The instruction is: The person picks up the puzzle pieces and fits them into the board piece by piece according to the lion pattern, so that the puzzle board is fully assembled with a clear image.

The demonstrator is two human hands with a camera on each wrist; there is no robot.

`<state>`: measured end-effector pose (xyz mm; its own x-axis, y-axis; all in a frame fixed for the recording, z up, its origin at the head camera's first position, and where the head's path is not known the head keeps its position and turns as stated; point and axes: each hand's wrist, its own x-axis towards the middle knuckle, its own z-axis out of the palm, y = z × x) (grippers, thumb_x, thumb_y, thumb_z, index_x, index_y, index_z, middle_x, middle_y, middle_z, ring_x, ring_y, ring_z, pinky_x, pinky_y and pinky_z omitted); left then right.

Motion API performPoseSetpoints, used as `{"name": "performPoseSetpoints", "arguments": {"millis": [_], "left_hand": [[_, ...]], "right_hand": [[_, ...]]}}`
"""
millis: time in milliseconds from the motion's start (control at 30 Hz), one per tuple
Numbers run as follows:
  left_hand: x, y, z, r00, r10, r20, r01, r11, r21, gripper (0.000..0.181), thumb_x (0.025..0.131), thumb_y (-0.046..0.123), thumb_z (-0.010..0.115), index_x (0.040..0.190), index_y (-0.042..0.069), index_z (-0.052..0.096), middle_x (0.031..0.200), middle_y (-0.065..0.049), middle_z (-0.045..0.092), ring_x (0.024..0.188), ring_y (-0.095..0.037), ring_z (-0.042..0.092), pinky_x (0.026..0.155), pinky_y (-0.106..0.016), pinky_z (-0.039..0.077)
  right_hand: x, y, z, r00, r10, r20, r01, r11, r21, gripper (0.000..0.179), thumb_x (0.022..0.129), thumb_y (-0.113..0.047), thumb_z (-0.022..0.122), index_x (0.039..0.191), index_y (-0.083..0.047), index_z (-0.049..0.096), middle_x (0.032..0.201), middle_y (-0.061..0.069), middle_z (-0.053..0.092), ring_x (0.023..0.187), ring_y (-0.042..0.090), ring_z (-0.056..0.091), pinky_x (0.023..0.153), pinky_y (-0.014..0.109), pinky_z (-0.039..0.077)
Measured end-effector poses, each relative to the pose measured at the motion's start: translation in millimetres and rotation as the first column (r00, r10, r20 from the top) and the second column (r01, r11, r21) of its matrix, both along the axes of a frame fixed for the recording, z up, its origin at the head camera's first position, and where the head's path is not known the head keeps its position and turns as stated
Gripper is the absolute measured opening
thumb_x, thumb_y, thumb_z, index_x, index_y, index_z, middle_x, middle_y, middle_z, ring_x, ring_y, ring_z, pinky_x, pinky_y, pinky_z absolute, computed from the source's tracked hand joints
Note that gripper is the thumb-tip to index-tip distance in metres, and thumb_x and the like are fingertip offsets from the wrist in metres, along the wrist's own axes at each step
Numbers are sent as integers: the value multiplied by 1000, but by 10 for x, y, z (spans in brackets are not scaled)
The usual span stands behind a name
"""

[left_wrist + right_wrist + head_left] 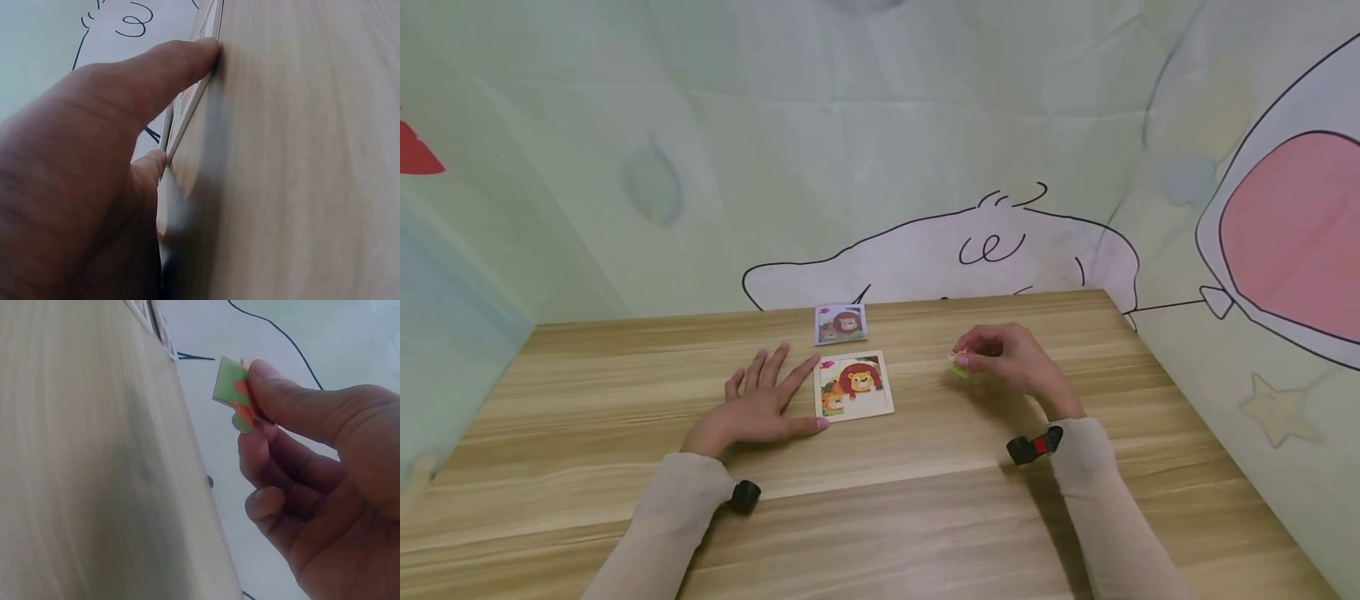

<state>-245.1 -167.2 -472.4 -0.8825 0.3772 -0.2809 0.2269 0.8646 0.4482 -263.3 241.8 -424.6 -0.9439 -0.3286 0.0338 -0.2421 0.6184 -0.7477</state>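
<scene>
A lion jigsaw puzzle (854,385) in a pale square frame lies on the wooden table, its lower right part showing bare backing. My left hand (758,408) rests beside it with fingers spread; the index fingertip and thumb touch the frame's left edge. In the left wrist view the thumb (181,59) lies against the side of the frame. My right hand (1007,358) is raised over the table to the right of the puzzle. Between thumb and fingertips it pinches a green and orange puzzle piece (236,394), with a rounded knob on one side.
Behind the puzzle lies a small picture card (841,324) with the same lion scene, near the table's back edge. The wooden table (925,533) reaches to a wall cloth (880,167) printed with cartoon drawings.
</scene>
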Motion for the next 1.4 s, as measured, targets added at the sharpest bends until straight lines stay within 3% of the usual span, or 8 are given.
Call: {"name": "performPoseSetpoints", "arguments": {"millis": [433,867,1100,1400], "left_hand": [[1,-2,-1,1000,0,-3,0,1000,-4,109,90,82,63,174,38,10,182,-15,-15,166,-49,-18,124,-78,-6],[17,-11,-6,1000,0,6,0,1000,-7,109,90,82,62,174,37,9,182,-16,-15,166,-50,-17,124,-78,-5],[14,-8,-5,1000,0,5,0,1000,-4,109,90,83,62,174,37,10,182,-16,-15,166,-49,-18,124,-78,-6],[30,-6,53,1000,-8,-3,8,1000,23,111,87,86,61,173,37,12,182,-16,-14,166,-50,-18,124,-78,-8]], "right_hand": [[41,-208,13,997,51,62,-42,990,-138,20,99,-17,79,118,-10,78,100,15,76,76,24,76,73,37,65],[59,-418,4,995,104,-1,-104,994,-43,33,98,-9,78,131,-11,76,108,8,76,93,18,72,85,27,62],[25,-585,47,992,125,-16,-126,989,-78,29,97,-15,82,124,-14,75,101,6,78,83,18,73,78,27,61],[33,-782,38,993,95,-69,-102,989,-104,15,96,-19,84,110,-15,78,88,3,79,75,25,74,66,25,55]]}}
